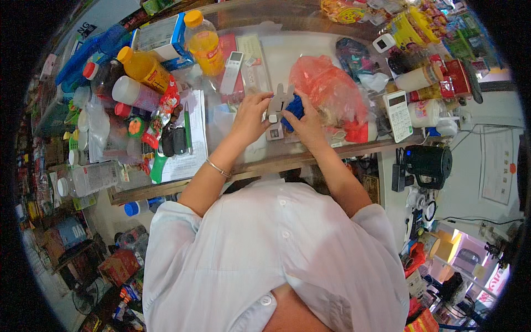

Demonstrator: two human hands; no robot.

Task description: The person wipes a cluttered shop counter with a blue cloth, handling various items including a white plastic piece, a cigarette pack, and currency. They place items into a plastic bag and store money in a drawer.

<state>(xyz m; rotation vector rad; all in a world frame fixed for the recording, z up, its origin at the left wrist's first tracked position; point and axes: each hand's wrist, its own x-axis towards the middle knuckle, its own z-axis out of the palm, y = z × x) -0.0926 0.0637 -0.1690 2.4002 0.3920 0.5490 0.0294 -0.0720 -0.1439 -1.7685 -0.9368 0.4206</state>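
Over the table's near part, my left hand [250, 117] grips the left edge of a small grey rabbit-shaped piece [280, 99] with two upright ears and a dark mark on its front. My right hand [308, 123] is closed around a dark blue fluffy bundle [295, 111], its thumb reaching to the grey piece. A small white block [272, 118] shows by my left fingertips. Just beyond lie a white remote control [232, 73] and, to the right, a red translucent plastic bag [325, 85].
Bottles of orange drink [204, 43], a green pen [188, 128] and papers [198, 155] are on the left. A white calculator [398, 116] leans at the right, near packaged snacks. A black electric kettle [428, 162] stands beyond the table's wooden edge [274, 165].
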